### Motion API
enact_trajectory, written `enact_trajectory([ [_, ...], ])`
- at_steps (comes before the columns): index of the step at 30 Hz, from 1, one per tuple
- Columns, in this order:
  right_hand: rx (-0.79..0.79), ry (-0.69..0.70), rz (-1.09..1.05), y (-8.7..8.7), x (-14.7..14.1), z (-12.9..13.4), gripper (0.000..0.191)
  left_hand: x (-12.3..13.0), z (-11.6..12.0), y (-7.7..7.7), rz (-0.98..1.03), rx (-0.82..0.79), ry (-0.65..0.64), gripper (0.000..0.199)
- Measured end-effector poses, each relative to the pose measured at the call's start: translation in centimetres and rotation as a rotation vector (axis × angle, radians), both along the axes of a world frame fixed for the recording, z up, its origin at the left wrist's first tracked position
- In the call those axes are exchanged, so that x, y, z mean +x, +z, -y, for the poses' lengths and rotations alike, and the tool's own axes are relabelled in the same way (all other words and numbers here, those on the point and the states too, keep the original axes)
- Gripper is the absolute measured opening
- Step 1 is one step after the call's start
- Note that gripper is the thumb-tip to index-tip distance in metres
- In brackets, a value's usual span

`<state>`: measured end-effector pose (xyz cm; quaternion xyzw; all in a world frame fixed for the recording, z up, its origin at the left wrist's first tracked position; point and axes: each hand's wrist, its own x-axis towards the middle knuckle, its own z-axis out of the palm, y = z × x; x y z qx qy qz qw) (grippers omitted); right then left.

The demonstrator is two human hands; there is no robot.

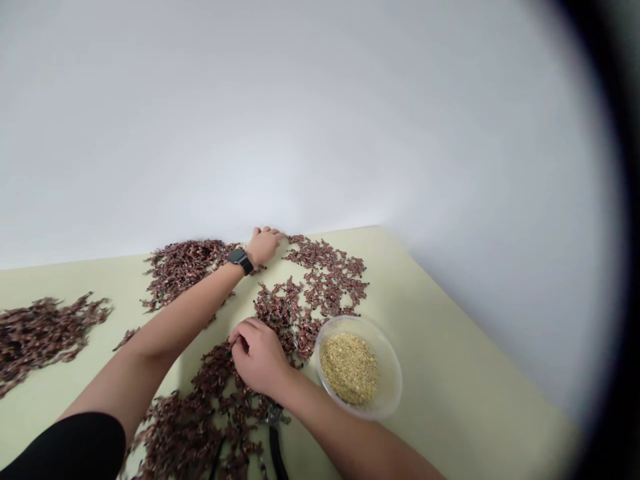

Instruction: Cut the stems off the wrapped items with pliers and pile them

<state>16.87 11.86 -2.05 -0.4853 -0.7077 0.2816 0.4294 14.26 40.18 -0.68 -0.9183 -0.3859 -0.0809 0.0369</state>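
Observation:
My left hand (265, 245) reaches to the back of the table beside the wall, fingers stretched out, between two heaps of small reddish-brown pieces. Whether its fingertips touch any piece is too small to tell. A scattered spread of the pieces (333, 277) lies just right of it. My right hand (260, 357) is curled, thumb and fingers pinched together, over the edge of the front heap (190, 420). What it pinches, if anything, I cannot make out. Below it, black-handled pliers (274, 420) lie partly among the pieces.
A round clear tub (393, 373) with fine gold-coloured bits stands right of my right hand. Another heap (183, 267) sits at the back, with one more (45, 333) at far left. A pale wall (300, 120) borders the yellowish table (440, 333) behind and to the right.

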Motion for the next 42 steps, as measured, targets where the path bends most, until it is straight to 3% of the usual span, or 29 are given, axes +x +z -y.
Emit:
enact_trajectory([
  [7,0.007,-0.028,0.05,-0.2,-0.1,0.0,0.018,5.2,-2.1,-1.8,0.071,-0.109,-0.091,0.048],
  [16,0.0,-0.01,0.04,-0.1,-0.1,0.0,0.018,4.5,-3.1,-1.6,0.204,-0.247,-0.145,0.026],
  [23,-0.002,0.005,0.007,0.2,0.1,0.1,0.019,0.4,-1.4,0.6,0.424,-0.356,-0.047,0.03],
  [31,-0.026,0.008,-0.012,0.6,0.2,0.2,0.019,-6.6,3.2,3.3,0.498,-0.57,-0.006,0.045],
  [38,-0.044,-0.003,-0.019,0.7,0.1,0.4,0.021,-12.7,4.7,3.5,0.35,-0.449,0.2,0.032],
  [42,-0.045,-0.004,-0.025,0.6,0.1,0.4,0.02,-14.4,4.2,3.4,0.248,-0.329,0.256,0.024],
])
